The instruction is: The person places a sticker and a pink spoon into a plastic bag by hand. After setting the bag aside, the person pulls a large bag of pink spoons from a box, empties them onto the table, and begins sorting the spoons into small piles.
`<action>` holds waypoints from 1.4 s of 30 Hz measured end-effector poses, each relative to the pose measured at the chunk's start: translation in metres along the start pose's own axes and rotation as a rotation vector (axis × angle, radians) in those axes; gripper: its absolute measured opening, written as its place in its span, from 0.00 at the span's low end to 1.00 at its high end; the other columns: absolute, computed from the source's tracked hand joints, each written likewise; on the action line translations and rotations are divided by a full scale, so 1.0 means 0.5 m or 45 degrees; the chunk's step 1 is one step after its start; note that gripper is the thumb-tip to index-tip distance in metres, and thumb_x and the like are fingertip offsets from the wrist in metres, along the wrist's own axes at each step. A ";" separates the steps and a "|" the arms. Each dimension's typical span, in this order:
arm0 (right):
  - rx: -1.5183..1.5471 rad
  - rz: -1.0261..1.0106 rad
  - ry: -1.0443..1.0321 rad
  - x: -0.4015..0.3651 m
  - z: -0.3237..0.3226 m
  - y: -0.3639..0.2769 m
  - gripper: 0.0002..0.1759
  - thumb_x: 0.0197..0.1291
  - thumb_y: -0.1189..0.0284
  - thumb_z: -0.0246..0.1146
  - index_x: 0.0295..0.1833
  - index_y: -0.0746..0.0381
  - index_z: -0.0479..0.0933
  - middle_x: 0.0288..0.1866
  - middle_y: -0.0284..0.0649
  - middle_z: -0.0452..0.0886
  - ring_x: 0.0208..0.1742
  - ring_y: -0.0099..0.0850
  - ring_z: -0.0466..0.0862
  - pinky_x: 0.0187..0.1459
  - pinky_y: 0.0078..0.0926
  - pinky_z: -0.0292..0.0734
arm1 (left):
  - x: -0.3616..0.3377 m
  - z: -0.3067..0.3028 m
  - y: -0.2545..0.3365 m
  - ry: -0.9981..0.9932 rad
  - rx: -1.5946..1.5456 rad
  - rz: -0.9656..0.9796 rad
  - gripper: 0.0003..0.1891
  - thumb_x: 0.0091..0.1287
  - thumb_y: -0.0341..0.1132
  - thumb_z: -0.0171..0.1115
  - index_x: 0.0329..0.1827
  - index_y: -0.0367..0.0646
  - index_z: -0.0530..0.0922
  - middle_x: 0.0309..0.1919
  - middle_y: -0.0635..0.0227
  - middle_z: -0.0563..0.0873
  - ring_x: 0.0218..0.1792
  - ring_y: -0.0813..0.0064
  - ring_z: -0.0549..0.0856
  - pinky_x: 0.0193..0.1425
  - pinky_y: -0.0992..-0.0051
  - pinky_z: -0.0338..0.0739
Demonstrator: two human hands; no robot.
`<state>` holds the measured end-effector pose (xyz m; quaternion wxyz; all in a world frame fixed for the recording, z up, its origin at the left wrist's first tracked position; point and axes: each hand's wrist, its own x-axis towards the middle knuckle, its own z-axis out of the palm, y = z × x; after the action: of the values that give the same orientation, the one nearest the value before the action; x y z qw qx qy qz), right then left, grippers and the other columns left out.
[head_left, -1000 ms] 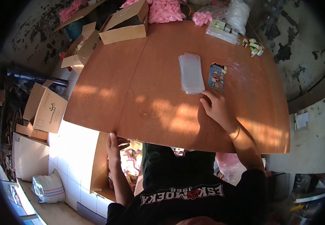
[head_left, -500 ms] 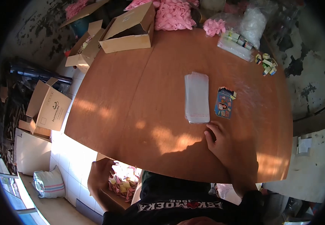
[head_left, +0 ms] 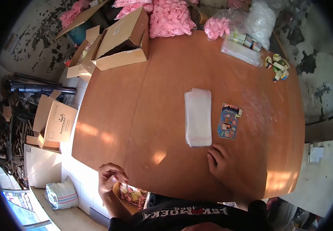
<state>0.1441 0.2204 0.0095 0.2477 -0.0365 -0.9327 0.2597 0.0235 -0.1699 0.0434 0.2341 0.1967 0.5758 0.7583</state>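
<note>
Having a pile of clear bags [head_left: 198,119] lying flat on the brown table [head_left: 162,104]. Resting the right hand [head_left: 221,162], loosely curled and gripping nothing, just by the near right corner of the bags. Not being able to tell if touching them. Holding the left hand [head_left: 111,177] half open and empty, well apart from the bags, to their near left. Seeing blue cards [head_left: 227,126] just right of the bags.
</note>
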 end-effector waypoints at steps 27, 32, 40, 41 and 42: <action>1.360 0.718 0.117 1.390 0.437 0.054 0.35 0.52 0.54 0.76 0.57 0.67 0.73 0.46 0.45 0.81 0.38 0.37 0.84 0.33 0.32 0.81 | 0.481 0.055 -0.111 0.161 1.665 0.164 0.34 0.64 0.52 0.63 0.68 0.40 0.70 0.73 0.43 0.60 0.75 0.45 0.57 0.77 0.43 0.47; 1.368 0.995 0.153 1.460 0.482 0.051 0.43 0.47 0.44 0.75 0.63 0.58 0.71 0.48 0.44 0.79 0.40 0.37 0.83 0.38 0.35 0.83 | 0.486 0.050 -0.116 0.127 1.631 0.082 0.34 0.66 0.53 0.62 0.68 0.40 0.69 0.73 0.43 0.59 0.75 0.45 0.57 0.77 0.42 0.48; 1.799 0.868 0.054 1.499 0.519 0.113 0.28 0.52 0.66 0.75 0.56 0.60 0.72 0.48 0.49 0.77 0.41 0.42 0.85 0.36 0.43 0.87 | 0.490 0.051 -0.089 0.091 1.619 0.048 0.31 0.70 0.52 0.58 0.69 0.39 0.67 0.73 0.42 0.59 0.75 0.46 0.58 0.77 0.43 0.48; 1.908 0.809 -0.005 1.507 0.522 0.122 0.24 0.54 0.71 0.72 0.53 0.64 0.71 0.50 0.49 0.76 0.40 0.45 0.84 0.38 0.50 0.86 | 0.490 0.051 -0.090 0.097 1.617 0.050 0.31 0.70 0.52 0.58 0.69 0.39 0.67 0.73 0.42 0.59 0.75 0.46 0.58 0.77 0.43 0.48; 1.909 0.801 -0.009 1.506 0.518 0.111 0.24 0.54 0.71 0.72 0.53 0.64 0.71 0.50 0.49 0.76 0.40 0.45 0.84 0.38 0.50 0.86 | 0.491 0.050 -0.092 0.100 1.624 0.059 0.32 0.70 0.52 0.58 0.69 0.39 0.67 0.73 0.42 0.59 0.75 0.46 0.58 0.77 0.43 0.48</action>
<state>-0.6424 0.2957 0.1229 0.1188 -0.1206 -0.4574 0.8730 -0.1561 0.0028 0.0126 0.0335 0.2819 0.9176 0.2781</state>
